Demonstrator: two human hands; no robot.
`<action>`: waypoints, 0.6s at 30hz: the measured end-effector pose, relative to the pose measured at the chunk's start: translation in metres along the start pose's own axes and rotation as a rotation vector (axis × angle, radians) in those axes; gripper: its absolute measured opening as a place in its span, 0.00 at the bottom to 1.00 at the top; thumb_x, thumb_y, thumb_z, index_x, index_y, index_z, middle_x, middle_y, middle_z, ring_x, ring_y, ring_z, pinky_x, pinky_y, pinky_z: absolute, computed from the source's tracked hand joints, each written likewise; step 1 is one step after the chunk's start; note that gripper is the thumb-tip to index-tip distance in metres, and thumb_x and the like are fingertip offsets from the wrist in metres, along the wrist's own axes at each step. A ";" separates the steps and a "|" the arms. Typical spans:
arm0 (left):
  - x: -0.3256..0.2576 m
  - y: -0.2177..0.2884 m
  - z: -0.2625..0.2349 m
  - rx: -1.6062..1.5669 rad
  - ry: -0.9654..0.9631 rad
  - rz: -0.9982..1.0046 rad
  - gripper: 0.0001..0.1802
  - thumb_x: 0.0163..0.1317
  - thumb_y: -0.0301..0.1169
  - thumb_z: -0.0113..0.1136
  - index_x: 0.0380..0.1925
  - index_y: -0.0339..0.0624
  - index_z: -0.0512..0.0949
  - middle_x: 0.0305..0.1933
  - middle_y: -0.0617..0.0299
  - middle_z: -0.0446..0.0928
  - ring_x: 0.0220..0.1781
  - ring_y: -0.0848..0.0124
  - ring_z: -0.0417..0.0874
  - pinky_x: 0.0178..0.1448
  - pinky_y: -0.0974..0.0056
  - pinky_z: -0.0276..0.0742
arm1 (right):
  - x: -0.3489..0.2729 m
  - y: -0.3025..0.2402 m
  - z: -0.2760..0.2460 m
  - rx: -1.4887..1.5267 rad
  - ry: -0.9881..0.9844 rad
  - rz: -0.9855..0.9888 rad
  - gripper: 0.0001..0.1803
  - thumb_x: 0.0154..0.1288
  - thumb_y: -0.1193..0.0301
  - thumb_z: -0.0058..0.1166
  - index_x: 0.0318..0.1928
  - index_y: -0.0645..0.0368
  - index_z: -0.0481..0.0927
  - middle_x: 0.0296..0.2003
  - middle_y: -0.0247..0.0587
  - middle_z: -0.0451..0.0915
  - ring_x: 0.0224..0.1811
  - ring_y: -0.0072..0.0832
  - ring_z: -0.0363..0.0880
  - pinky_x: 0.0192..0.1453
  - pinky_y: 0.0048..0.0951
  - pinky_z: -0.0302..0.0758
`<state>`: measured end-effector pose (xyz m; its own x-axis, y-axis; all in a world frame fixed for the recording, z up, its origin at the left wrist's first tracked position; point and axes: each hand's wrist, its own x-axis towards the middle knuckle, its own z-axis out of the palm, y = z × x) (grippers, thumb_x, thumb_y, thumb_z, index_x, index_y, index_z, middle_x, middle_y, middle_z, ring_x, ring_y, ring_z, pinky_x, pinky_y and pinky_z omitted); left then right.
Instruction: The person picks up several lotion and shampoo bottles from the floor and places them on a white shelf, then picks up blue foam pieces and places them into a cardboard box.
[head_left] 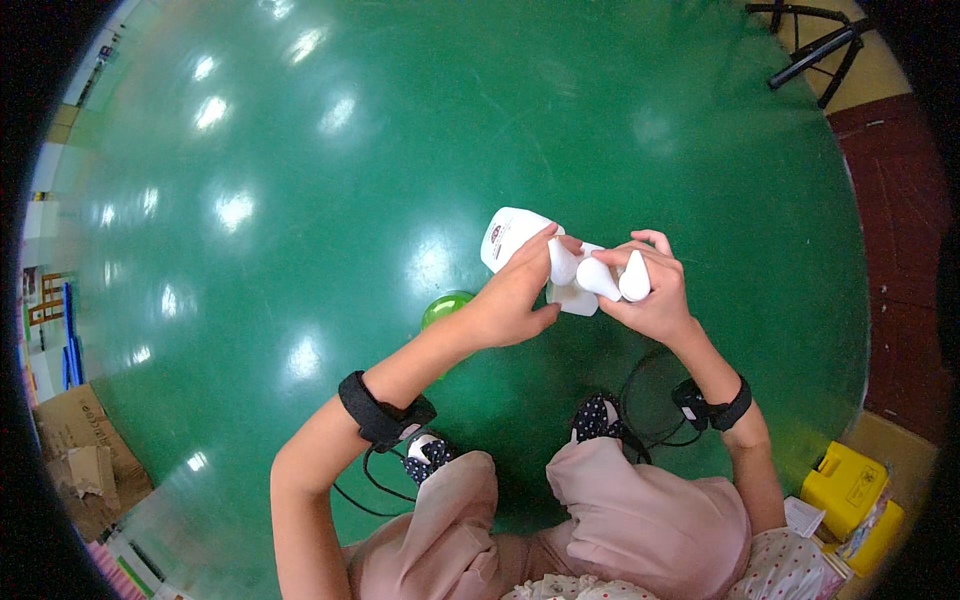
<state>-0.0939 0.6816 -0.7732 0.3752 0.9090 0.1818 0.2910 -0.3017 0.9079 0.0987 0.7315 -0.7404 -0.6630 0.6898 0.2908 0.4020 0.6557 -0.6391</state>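
Several white plastic pump bottles are gathered close together in front of me. One white bottle body [512, 236] with a dark printed mark shows beyond my left hand [515, 300], whose fingers curl around a bottle by its white pump head [561, 263]. My right hand [655, 305] grips another bottle near its white nozzle top [636, 277]. Between the hands are a third pump head [597, 279] and a white bottle base or shoulder [573, 300]. The fingers hide much of the bottles. Partly behind my left forearm is a green round, shiny object [443, 308].
The green floor [400, 180] is glossy. Black metal legs [820, 50] stand at the far right, near a dark red door or cabinet [900, 260]. A yellow container [845, 490] is at the lower right, a cardboard box [90, 440] at the left. Black cables [640, 400] hang from my wristbands.
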 end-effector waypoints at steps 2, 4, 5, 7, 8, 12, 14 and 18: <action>0.005 -0.005 0.000 0.017 0.027 0.027 0.30 0.39 0.22 0.60 0.48 0.39 0.66 0.55 0.52 0.63 0.63 0.55 0.55 0.68 0.54 0.42 | -0.001 0.001 0.004 0.020 -0.011 -0.080 0.22 0.31 0.75 0.60 0.37 0.56 0.79 0.27 0.35 0.79 0.29 0.26 0.76 0.47 0.34 0.64; 0.011 -0.007 -0.004 0.069 -0.058 0.067 0.27 0.38 0.24 0.61 0.45 0.38 0.68 0.56 0.50 0.62 0.63 0.54 0.55 0.67 0.54 0.46 | 0.004 -0.003 0.007 0.043 -0.015 -0.083 0.20 0.32 0.75 0.60 0.35 0.57 0.79 0.27 0.35 0.78 0.29 0.26 0.75 0.45 0.33 0.65; 0.013 -0.008 -0.007 0.069 -0.056 0.064 0.27 0.38 0.24 0.61 0.45 0.38 0.68 0.56 0.50 0.62 0.63 0.54 0.55 0.67 0.54 0.46 | 0.007 -0.005 0.009 0.064 -0.015 -0.086 0.19 0.32 0.75 0.60 0.33 0.58 0.79 0.26 0.35 0.78 0.29 0.27 0.75 0.43 0.32 0.65; 0.016 -0.014 -0.014 0.186 -0.297 -0.055 0.25 0.39 0.25 0.62 0.42 0.37 0.70 0.54 0.48 0.64 0.63 0.53 0.56 0.65 0.55 0.50 | 0.017 -0.006 0.010 0.039 -0.062 -0.060 0.19 0.32 0.75 0.61 0.33 0.58 0.77 0.24 0.34 0.77 0.29 0.28 0.75 0.41 0.30 0.65; 0.016 -0.015 -0.014 0.196 -0.210 -0.050 0.23 0.41 0.25 0.60 0.41 0.37 0.70 0.50 0.47 0.67 0.60 0.52 0.60 0.63 0.55 0.54 | 0.022 -0.007 0.009 0.021 -0.067 -0.036 0.20 0.32 0.74 0.61 0.34 0.58 0.76 0.24 0.34 0.77 0.30 0.28 0.75 0.41 0.29 0.65; 0.010 -0.018 -0.006 0.066 0.043 0.120 0.15 0.41 0.26 0.61 0.33 0.35 0.73 0.45 0.44 0.70 0.53 0.49 0.66 0.58 0.53 0.59 | 0.029 -0.006 0.013 -0.014 -0.048 0.056 0.26 0.31 0.73 0.62 0.40 0.60 0.74 0.27 0.33 0.76 0.33 0.29 0.74 0.43 0.29 0.65; 0.005 -0.024 -0.003 0.058 0.078 0.098 0.16 0.41 0.27 0.61 0.33 0.36 0.73 0.43 0.46 0.70 0.52 0.50 0.67 0.59 0.52 0.58 | 0.035 -0.005 0.011 0.030 -0.116 0.119 0.25 0.37 0.72 0.60 0.43 0.59 0.73 0.30 0.33 0.77 0.36 0.29 0.75 0.45 0.29 0.64; -0.002 -0.016 -0.002 0.128 0.147 -0.026 0.15 0.42 0.28 0.61 0.33 0.39 0.74 0.40 0.51 0.73 0.49 0.53 0.71 0.61 0.50 0.56 | 0.030 0.003 0.009 0.117 -0.238 0.078 0.19 0.46 0.76 0.54 0.43 0.58 0.75 0.33 0.36 0.78 0.39 0.28 0.75 0.46 0.29 0.65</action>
<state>-0.1011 0.6854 -0.7875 0.2361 0.9463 0.2210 0.4116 -0.3034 0.8594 0.0741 0.7512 -0.7399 -0.7682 0.6363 0.0709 0.3910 0.5538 -0.7351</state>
